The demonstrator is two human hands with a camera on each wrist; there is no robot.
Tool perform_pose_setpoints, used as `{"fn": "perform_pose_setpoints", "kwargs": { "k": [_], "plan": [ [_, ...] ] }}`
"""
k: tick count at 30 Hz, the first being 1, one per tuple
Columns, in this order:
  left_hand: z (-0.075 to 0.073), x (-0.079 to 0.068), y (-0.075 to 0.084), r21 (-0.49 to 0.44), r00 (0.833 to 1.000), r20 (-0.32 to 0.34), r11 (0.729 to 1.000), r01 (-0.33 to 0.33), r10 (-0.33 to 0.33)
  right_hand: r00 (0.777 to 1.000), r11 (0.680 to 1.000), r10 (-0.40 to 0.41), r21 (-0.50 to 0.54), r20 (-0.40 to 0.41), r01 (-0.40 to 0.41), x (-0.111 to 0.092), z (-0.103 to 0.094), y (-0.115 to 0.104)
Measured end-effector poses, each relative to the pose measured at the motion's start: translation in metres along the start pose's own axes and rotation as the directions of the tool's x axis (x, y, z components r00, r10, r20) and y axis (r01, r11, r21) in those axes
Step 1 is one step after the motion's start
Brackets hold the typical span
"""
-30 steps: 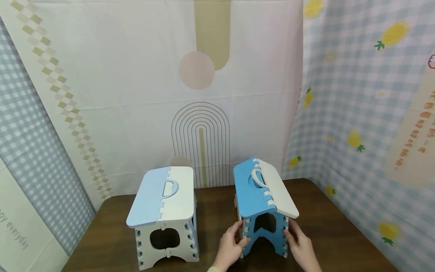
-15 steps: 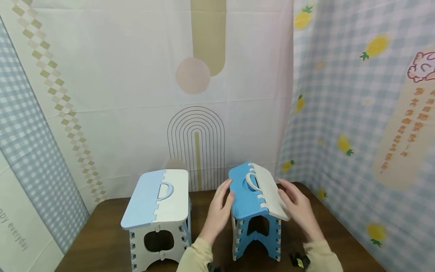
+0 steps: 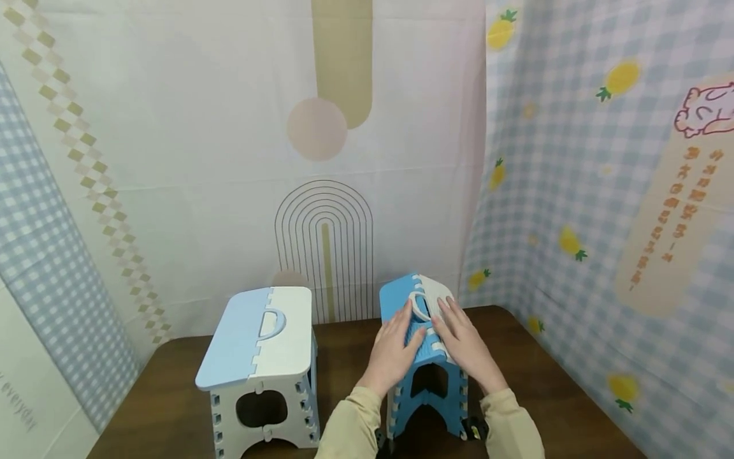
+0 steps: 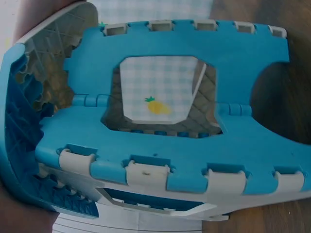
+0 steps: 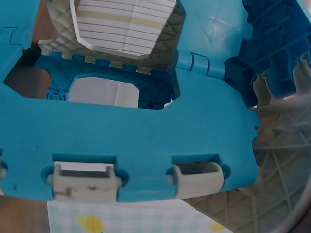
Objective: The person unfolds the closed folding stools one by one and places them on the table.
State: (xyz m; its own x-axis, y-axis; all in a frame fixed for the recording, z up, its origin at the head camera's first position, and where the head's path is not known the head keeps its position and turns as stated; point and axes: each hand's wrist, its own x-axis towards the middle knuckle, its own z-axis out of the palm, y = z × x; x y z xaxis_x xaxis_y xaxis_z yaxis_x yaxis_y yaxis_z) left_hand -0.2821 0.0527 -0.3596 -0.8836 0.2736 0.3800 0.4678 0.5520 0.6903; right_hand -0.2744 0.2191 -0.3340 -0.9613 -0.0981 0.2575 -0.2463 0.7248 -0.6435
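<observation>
A folding step stool (image 3: 427, 405) with a bright blue and white seat stands on the table, right of centre. Its seat is bent into a peak like a roof along the middle hinge, with a white loop handle (image 3: 420, 312) near the ridge. My left hand (image 3: 395, 354) rests on the blue half, fingers straight. On the white half (image 3: 434, 287) lies my right hand (image 3: 466, 344), also with straight fingers. Both wrist views show the stool's hinged blue end panel (image 4: 155, 116) and, at the edge, the ribbed underside of the seat (image 5: 277, 165).
A second folding stool (image 3: 236, 338), light blue and white, stands to the left with its seat flat. The dark wooden table (image 3: 550, 395) carries both stools. Printed cloth (image 3: 189, 153) hangs behind and at the sides.
My hands have gone from the blue stool's end legs up past its seat sides and onto the top of the seat. The head view has shifted slightly to the right.
</observation>
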Motion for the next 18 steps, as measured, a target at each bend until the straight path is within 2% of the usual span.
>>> {"fn": "perform_pose_setpoints", "kwargs": {
  "k": [6,12,18],
  "plan": [
    [-0.0008,-0.0007,-0.0002,0.04,1.0,0.01,0.999,0.022,-0.022,0.996,0.999,0.036,-0.026,0.085,-0.034,0.002,-0.0017,-0.0002],
    [-0.0028,-0.0019,0.0025,0.072,0.999,0.021,0.997,0.029,-0.031,0.996,0.996,0.003,-0.093,0.087,0.005,0.0002,-0.0053,-0.001],
    [-0.0038,-0.0026,0.0018,0.079,0.998,0.026,0.996,0.05,-0.052,0.996,0.992,0.006,-0.128,0.086,0.005,0.0005,-0.005,-0.0024]
  ]
}}
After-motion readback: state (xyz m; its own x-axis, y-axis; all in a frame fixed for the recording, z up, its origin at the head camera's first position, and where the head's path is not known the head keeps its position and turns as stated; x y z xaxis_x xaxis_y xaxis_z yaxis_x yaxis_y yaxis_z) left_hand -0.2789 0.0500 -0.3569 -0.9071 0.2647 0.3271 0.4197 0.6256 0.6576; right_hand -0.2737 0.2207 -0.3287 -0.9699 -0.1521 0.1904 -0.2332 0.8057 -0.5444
